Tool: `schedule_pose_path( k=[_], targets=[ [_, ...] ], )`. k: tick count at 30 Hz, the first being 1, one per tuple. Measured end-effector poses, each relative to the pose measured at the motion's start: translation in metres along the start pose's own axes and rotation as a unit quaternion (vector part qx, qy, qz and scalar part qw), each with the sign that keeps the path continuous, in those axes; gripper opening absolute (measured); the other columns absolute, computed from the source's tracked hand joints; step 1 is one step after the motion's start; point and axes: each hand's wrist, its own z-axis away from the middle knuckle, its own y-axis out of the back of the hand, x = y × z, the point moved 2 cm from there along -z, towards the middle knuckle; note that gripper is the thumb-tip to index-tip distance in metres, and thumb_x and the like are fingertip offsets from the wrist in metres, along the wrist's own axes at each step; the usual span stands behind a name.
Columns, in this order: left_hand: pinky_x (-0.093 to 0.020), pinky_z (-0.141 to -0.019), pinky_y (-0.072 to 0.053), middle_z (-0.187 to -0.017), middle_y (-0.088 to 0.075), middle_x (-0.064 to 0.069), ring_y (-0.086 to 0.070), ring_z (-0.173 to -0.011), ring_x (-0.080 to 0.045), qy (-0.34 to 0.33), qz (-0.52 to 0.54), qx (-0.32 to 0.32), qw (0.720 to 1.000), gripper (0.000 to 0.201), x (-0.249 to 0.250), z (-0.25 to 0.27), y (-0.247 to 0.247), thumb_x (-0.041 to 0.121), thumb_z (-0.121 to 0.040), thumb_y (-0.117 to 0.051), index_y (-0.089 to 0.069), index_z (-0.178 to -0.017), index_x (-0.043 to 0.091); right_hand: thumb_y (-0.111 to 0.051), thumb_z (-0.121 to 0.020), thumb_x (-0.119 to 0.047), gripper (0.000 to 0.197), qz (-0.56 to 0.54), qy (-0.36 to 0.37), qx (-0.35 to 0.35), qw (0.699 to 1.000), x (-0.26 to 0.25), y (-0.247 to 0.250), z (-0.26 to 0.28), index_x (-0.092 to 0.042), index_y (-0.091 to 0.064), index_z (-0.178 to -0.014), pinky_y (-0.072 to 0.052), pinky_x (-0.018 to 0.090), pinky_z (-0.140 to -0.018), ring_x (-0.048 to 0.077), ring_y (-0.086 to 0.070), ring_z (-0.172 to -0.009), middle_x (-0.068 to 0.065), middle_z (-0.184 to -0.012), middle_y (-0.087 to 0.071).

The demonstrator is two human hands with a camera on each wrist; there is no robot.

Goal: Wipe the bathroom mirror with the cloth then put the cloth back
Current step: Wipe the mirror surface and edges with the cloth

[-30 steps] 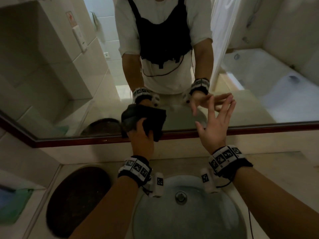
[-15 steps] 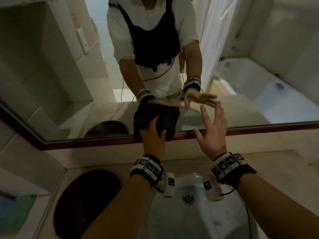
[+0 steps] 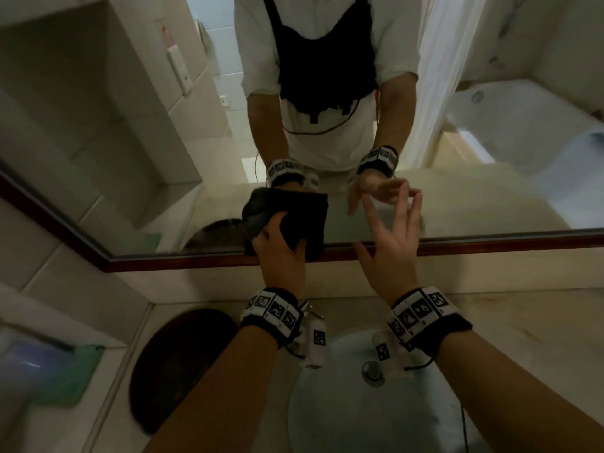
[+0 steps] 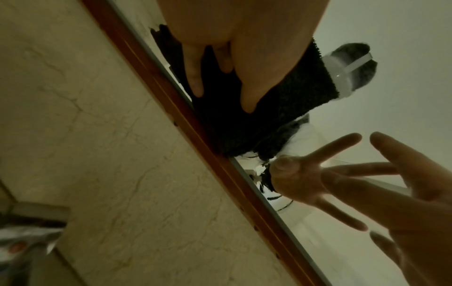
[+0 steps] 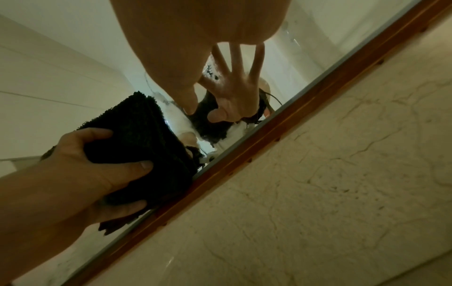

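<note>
A black folded cloth (image 3: pixel 304 217) lies against the lower part of the mirror (image 3: pixel 490 197), overlapping its brown wooden frame (image 3: pixel 196 261). My left hand (image 3: pixel 281 253) grips the cloth, with thumb and fingers curled round its fold. In the left wrist view the cloth (image 4: pixel 244 120) hangs below my left hand (image 4: pixel 220 38). In the right wrist view my left hand (image 5: pixel 80 164) clasps the cloth (image 5: pixel 137 135). My right hand (image 3: pixel 392 243) is raised to the right of the cloth and holds nothing. Its fingers are spread close to the glass. It shows again as my right hand (image 5: pixel 183 58) and my right hand (image 4: pixel 428 203).
A round sink basin (image 3: pixel 327 420) with a metal drain (image 3: pixel 372 371) lies below my wrists. A dark oval mat (image 3: pixel 176 364) sits on the counter to the left, and a green item (image 3: pixel 72 377) lies further left. A marble backsplash (image 3: pixel 490 273) runs under the frame.
My left hand keeps the cloth at the mirror's lower edge, shifting only slightly sideways. My right hand stays raised, its fingers now bent a little more. The head view has shifted.
</note>
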Motion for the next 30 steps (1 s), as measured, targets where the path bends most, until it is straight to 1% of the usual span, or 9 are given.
schedule_pose_path(
  k=[3, 6, 10, 13, 16, 18, 22, 26, 30],
  targets=[
    [-0.026, -0.106, -0.028, -0.141, -0.037, -0.019, -0.038, -0.13, -0.032, 0.01, 0.006, -0.001, 1.0, 0.062, -0.001, -0.002, 0.002, 0.011, -0.087, -0.072, -0.043, -0.142, 0.015, -0.079, -0.075, -0.025, 0.089, -0.012, 0.004, 0.011, 1.0, -0.003, -0.006, -0.001, -0.028, -0.035, -0.152, -0.023, 0.067, -0.112, 0.048, 0.005, -0.148, 0.026, -0.161, 0.001],
    [-0.028, -0.106, -0.03, -0.14, -0.035, -0.02, -0.039, -0.129, -0.034, 0.0, 0.014, -0.012, 1.0, 0.061, -0.002, -0.003, 0.005, 0.01, -0.088, -0.071, -0.043, -0.141, 0.015, -0.077, -0.076, -0.028, 0.089, -0.008, -0.009, 0.007, 1.0, -0.01, -0.01, -0.002, -0.028, -0.033, -0.153, -0.023, 0.067, -0.112, 0.048, 0.008, -0.148, 0.028, -0.161, 0.004],
    [-0.043, -0.112, -0.036, -0.142, -0.033, -0.021, -0.038, -0.131, -0.036, -0.006, 0.03, -0.026, 0.999, 0.061, -0.011, -0.006, 0.009, 0.013, -0.088, -0.071, -0.042, -0.142, 0.02, -0.074, -0.08, -0.029, 0.09, 0.001, -0.052, -0.008, 0.999, -0.024, -0.015, -0.005, -0.032, -0.024, -0.155, -0.017, 0.064, -0.116, 0.046, 0.015, -0.147, 0.024, -0.161, 0.015],
    [-0.05, -0.11, -0.039, -0.144, -0.032, -0.021, -0.037, -0.133, -0.037, -0.015, 0.038, -0.031, 0.999, 0.059, -0.023, -0.013, 0.016, 0.014, -0.088, -0.071, -0.042, -0.139, 0.023, -0.07, -0.082, -0.035, 0.088, -0.01, -0.071, 0.005, 0.997, -0.037, -0.019, -0.006, -0.034, -0.021, -0.156, -0.014, 0.064, -0.117, 0.045, 0.016, -0.147, 0.021, -0.161, 0.017],
    [-0.051, -0.11, -0.038, -0.144, -0.034, -0.022, -0.035, -0.134, -0.038, -0.039, 0.035, -0.025, 0.998, 0.058, -0.038, -0.019, 0.026, 0.011, -0.087, -0.072, -0.046, -0.138, 0.018, -0.069, -0.083, -0.038, 0.086, -0.015, -0.067, 0.021, 0.997, -0.057, -0.028, -0.007, -0.034, -0.022, -0.155, -0.014, 0.064, -0.117, 0.045, 0.015, -0.147, 0.022, -0.161, 0.014],
    [-0.052, -0.109, -0.039, -0.143, -0.034, -0.023, -0.035, -0.133, -0.04, -0.036, 0.035, -0.02, 0.999, 0.059, -0.05, -0.024, 0.036, 0.009, -0.085, -0.073, -0.047, -0.137, 0.016, -0.071, -0.082, -0.038, 0.086, -0.012, -0.048, 0.029, 0.998, -0.074, -0.038, -0.007, -0.033, -0.025, -0.155, -0.015, 0.064, -0.116, 0.045, 0.013, -0.148, 0.023, -0.162, 0.011],
    [-0.052, -0.109, -0.039, -0.144, -0.032, -0.023, -0.037, -0.133, -0.039, -0.008, 0.043, -0.013, 0.999, 0.062, -0.077, -0.038, 0.066, 0.007, -0.084, -0.073, -0.044, -0.136, 0.023, -0.073, -0.081, -0.041, 0.083, -0.015, -0.033, 0.062, 0.997, -0.094, -0.057, -0.006, -0.027, -0.033, -0.153, -0.018, 0.068, -0.113, 0.05, 0.006, -0.147, 0.03, -0.16, 0.001],
    [-0.048, -0.11, -0.039, -0.145, -0.032, -0.021, -0.038, -0.132, -0.035, 0.029, 0.034, 0.008, 0.999, 0.062, -0.098, -0.05, 0.092, 0.0, -0.084, -0.068, -0.044, -0.138, 0.019, -0.076, -0.079, -0.041, 0.086, 0.018, -0.035, 0.082, 0.996, -0.091, -0.064, -0.006, -0.022, -0.035, -0.152, -0.02, 0.069, -0.112, 0.055, -0.002, -0.145, 0.036, -0.157, -0.006],
    [-0.05, -0.106, -0.043, -0.141, -0.034, -0.02, -0.046, -0.125, -0.036, 0.028, 0.024, 0.065, 0.997, 0.061, -0.12, -0.066, 0.122, -0.001, -0.08, -0.07, -0.045, -0.133, 0.018, -0.076, -0.079, -0.038, 0.089, 0.04, -0.038, 0.069, 0.996, -0.087, -0.069, -0.008, -0.024, -0.03, -0.154, -0.022, 0.073, -0.107, 0.056, -0.001, -0.144, 0.036, -0.157, -0.005]
  ],
)
